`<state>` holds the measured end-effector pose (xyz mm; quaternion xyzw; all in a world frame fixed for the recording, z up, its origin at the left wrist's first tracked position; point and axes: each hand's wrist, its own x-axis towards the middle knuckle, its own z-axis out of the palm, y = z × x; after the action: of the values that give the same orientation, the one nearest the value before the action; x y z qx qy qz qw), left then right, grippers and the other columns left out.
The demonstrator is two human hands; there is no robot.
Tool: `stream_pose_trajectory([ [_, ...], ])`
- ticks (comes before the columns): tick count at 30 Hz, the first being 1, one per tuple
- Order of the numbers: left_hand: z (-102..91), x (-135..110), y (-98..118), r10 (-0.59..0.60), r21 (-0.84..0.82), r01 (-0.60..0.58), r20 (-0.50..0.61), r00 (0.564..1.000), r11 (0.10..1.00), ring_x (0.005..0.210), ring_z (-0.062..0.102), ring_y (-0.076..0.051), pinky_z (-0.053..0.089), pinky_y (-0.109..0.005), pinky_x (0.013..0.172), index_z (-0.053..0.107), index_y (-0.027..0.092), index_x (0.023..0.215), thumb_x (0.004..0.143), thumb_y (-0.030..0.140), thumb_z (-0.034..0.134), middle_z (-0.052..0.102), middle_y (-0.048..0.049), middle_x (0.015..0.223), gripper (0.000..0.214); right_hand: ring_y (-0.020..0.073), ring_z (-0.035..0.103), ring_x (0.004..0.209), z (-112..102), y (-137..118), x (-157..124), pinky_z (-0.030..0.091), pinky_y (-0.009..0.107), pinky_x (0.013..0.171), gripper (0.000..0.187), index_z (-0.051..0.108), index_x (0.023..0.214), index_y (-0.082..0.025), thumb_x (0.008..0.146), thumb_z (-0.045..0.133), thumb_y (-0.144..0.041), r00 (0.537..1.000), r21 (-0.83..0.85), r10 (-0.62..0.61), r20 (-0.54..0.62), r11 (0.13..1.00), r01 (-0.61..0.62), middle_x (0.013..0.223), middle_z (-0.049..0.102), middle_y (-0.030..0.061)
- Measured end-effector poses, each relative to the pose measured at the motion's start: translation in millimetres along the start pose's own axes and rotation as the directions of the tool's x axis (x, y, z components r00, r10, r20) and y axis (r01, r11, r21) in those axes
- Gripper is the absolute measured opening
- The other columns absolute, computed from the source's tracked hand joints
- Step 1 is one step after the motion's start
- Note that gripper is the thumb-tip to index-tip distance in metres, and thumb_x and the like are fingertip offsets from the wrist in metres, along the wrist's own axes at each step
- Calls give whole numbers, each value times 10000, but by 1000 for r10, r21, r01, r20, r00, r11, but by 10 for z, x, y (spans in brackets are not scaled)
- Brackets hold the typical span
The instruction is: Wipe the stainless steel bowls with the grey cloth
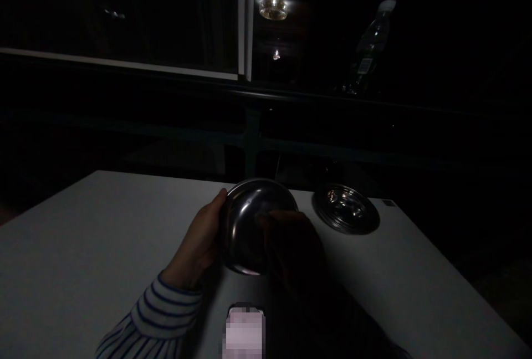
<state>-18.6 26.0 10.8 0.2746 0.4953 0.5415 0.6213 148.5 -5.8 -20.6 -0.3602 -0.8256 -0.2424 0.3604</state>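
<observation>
A shiny stainless steel bowl (243, 220) is tilted above the white table, its inner side towards me. My left hand (201, 240) grips its left rim, thumb near the top edge and fingers behind it. In deep shadow, my right hand (295, 248) reaches over the right part of the bowl, its fingers curled together against the inner surface. Whatever those fingers may hold is too dark to make out. To the right, a stack of steel dishes (347, 209) rests near the table's far edge.
The white table (145, 226) spans the lower view. A pinkish, pixelated phone-like object (244, 331) lies at the near edge. Beyond are a dark railing (251, 137), a window frame (245, 21) and a clear plastic bottle (374, 43) with a white cap.
</observation>
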Motion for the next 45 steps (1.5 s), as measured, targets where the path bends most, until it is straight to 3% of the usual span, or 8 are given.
stream_pose_trajectory([
  [3,5,8,4,-6,-9,6,-7,1000,1000,417,529,-117,390,-218,428,634,134,710,733,417,585,614,-4,513,288,216,522,953,-31,45,33,445,368,799,302,559,1136,-131,852,458,-161,999,-42,46,-15,998,-47,1040,616,97],
  [7,0,8,19,-18,32,18,-28,999,999,390,515,-127,384,-235,423,640,131,700,736,434,572,598,-7,472,313,231,504,1006,8,21,28,429,387,807,312,551,1155,-154,853,483,-191,999,-34,-46,-16,998,45,1071,610,89],
  [11,-11,10,32,-5,55,7,-43,999,998,407,529,-136,403,-246,450,645,131,697,729,443,575,609,-12,487,321,210,502,931,7,20,54,443,366,774,275,568,1100,-107,859,445,-154,997,9,81,9,997,-81,1032,607,106],
  [16,-28,22,42,23,80,-19,-51,998,997,387,501,-117,386,-232,445,622,141,654,733,448,571,591,3,461,321,224,487,999,13,10,55,424,384,839,263,569,1101,-124,862,466,-164,1000,62,3,-31,998,-1,1055,598,97],
  [20,-35,22,54,52,89,-45,-70,996,995,404,513,-121,394,-236,462,625,140,658,743,455,554,599,-1,472,334,206,500,912,7,50,67,446,351,763,252,568,1079,-97,861,449,-141,998,45,63,-4,997,-63,1014,609,104],
  [29,-32,26,45,33,75,-27,-80,996,997,423,527,-131,388,-238,450,625,149,663,747,463,553,607,-5,481,333,201,503,865,-19,87,106,442,352,721,234,573,1047,-98,857,441,-129,997,24,65,-29,998,-65,978,618,104],
  [39,-47,38,58,46,61,-40,-95,994,997,450,551,-135,420,-242,488,650,140,728,731,452,572,627,-12,513,321,207,483,889,-38,114,94,427,352,731,258,555,1090,-91,856,453,-134,998,10,59,0,998,-59,1014,598,111],
  [45,-28,6,87,25,81,-19,-81,996,997,407,524,-132,397,-239,452,630,138,660,746,429,558,597,-12,465,312,207,487,900,-55,114,112,417,353,755,271,557,1105,-108,860,447,-143,999,19,46,26,999,-47,1017,598,105],
])
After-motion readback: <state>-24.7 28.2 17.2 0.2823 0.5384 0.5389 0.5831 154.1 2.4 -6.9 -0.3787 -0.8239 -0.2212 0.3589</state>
